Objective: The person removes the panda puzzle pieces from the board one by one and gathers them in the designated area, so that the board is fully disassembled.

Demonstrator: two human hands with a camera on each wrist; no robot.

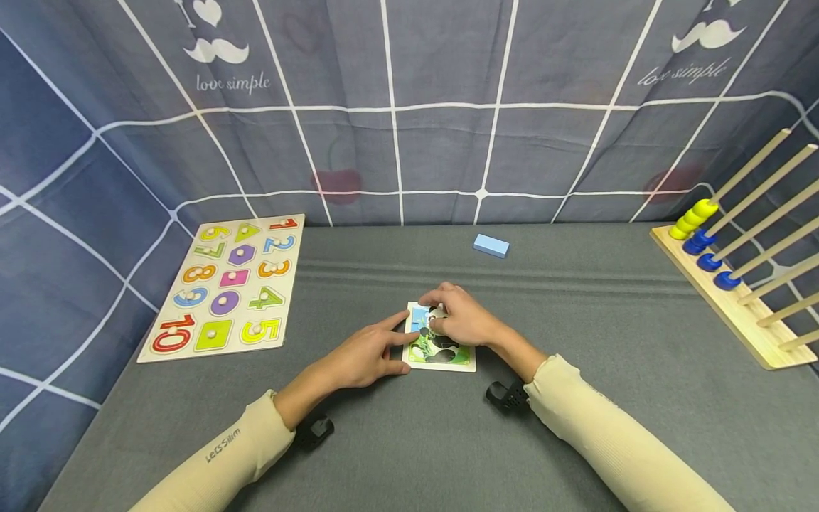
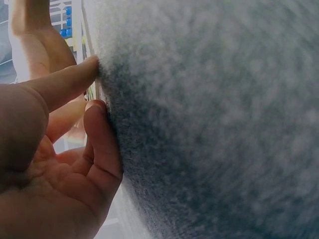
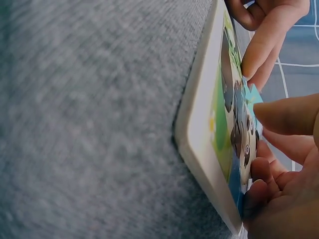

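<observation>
A small panda jigsaw puzzle [image 1: 441, 364] in a white-bordered board lies flat on the grey cloth. My left hand [image 1: 366, 355] rests at its left side, one fingertip on the picture and the thumb by the near left corner. Over the upper part of the picture, my right hand [image 1: 463, 316] has its fingers curled and pinches a puzzle piece [image 3: 253, 95]. In the right wrist view that light blue piece stands tilted up from the board, partly hidden by the thumb. The left wrist view shows the left hand's fingertips [image 2: 94, 64] against the board's edge.
A number-and-shape puzzle board [image 1: 220, 288] lies to the left. Behind the panda puzzle is a light blue block [image 1: 491, 246]. At the right stands a wooden peg rack [image 1: 729, 299] with yellow and blue beads. A patterned curtain [image 1: 441, 142] closes off the back.
</observation>
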